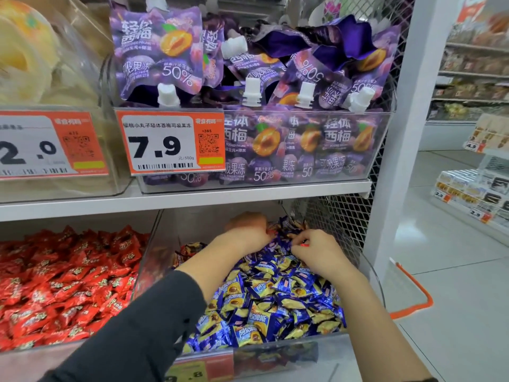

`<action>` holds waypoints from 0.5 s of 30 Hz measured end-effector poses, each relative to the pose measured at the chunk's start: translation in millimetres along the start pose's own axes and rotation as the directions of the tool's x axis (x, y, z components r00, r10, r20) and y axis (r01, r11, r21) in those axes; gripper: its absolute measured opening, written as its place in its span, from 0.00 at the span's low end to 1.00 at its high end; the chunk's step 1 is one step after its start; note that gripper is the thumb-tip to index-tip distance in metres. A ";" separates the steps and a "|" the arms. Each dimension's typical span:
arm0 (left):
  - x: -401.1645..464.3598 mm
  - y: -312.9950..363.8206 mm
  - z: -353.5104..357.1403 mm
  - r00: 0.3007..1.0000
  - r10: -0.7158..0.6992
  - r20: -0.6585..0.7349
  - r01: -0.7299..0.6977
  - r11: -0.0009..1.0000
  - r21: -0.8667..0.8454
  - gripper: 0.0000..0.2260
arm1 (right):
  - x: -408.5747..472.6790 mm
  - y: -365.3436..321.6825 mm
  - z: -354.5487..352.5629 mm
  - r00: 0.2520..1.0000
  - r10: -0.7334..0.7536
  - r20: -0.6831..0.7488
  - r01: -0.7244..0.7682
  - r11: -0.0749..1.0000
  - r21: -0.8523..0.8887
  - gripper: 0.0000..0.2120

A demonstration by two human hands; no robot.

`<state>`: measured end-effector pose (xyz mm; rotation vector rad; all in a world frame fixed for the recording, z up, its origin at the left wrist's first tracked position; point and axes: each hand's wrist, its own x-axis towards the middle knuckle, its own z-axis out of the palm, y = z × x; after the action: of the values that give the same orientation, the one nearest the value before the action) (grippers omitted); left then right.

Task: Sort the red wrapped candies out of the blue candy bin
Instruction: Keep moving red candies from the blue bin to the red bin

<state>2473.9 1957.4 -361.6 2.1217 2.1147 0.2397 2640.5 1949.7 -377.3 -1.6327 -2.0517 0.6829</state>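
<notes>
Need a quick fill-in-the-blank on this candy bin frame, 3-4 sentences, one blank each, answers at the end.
1. Both hands, the left hand and the right hand, are reaching into the bin of ____ wrapped candies.
2. The bin of red wrapped candies sits to the ____ of that bin.
3. The large price tag on the bin of purple pouches above reads ____.
4. The person's ____ arm wears a dark sleeve.

Missing words: blue; left; 7.9; left
</notes>
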 end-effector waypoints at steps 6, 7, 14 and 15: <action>-123.4 -54.9 -58.4 0.971 0.041 -0.237 -0.042 0.999 0.003 0.15 | -25.4 -56.2 -3.7 0.968 -0.183 0.172 0.155 0.975 0.161 0.12; -148.8 -65.5 -65.4 0.965 0.035 -0.260 -0.044 0.999 -0.031 0.14 | -33.4 -74.2 1.0 0.947 -0.244 0.208 0.210 0.963 0.171 0.13; -222.3 -192.4 -78.4 0.911 -0.408 -0.070 0.340 0.834 -0.435 0.10 | -74.4 -205.5 68.0 0.789 -0.482 0.382 0.434 0.876 0.209 0.15; -222.6 -208.8 -76.6 0.893 -0.447 -0.059 0.375 0.809 -0.452 0.10 | -74.3 -221.2 77.8 0.785 -0.496 0.372 0.442 0.868 0.225 0.16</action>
<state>2253.4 1734.7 -333.7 1.3955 2.2779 0.7697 2440.0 1827.3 -304.2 -0.8792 -2.5220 1.0138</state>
